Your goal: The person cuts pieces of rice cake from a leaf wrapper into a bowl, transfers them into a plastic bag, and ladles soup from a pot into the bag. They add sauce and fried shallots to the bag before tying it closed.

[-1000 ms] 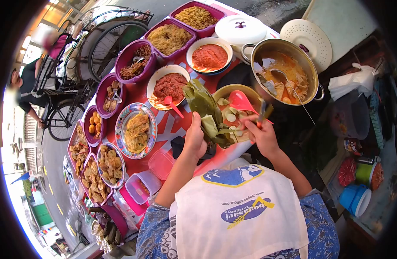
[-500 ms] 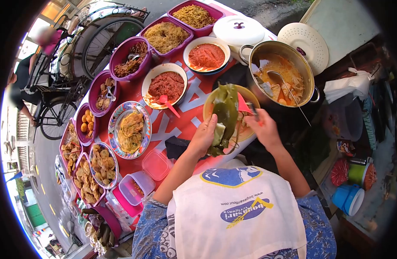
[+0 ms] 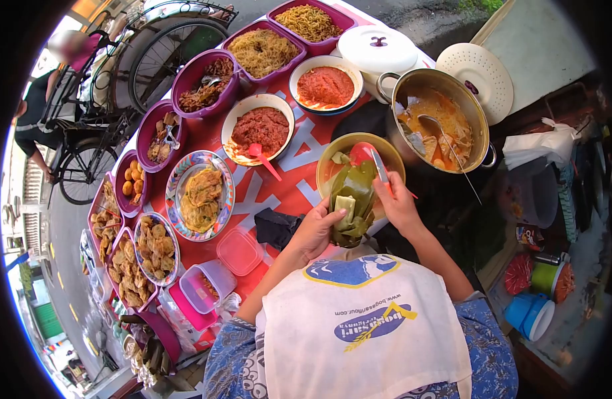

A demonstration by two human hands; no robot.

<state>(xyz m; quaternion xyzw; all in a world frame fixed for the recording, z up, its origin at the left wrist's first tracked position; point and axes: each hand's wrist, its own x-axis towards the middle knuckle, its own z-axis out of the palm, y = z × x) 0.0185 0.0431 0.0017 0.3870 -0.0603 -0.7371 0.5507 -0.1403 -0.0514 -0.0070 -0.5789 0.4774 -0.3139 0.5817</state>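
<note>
My left hand (image 3: 317,229) grips an opened green leaf wrap (image 3: 357,184), its thumb by a pale block of food (image 3: 345,205) lying on the leaf. In my right hand (image 3: 397,203) is a knife (image 3: 380,165), its silver blade pointing up and away over the leaf's right side; bits of red show at the fingers. Beneath both hands sits a yellow bowl (image 3: 327,158), its contents largely hidden by the leaf. A red spoon (image 3: 362,151) rests inside near the far rim, partly behind the leaf and blade.
A large pot of orange curry (image 3: 446,116) with a ladle stands right of the bowl. Red sauces in bowls (image 3: 258,130), noodles (image 3: 263,52) and a plate of omelettes (image 3: 201,203) crowd the left. A pot lid (image 3: 475,80) lies behind. People with a bicycle cart (image 3: 86,166) are beyond the table.
My right hand has drawn in closer to the leaf, and the knife blade now shows clearly. The leaf wrap is lower and spread wider, with the red spoon's bowl visible behind it.
</note>
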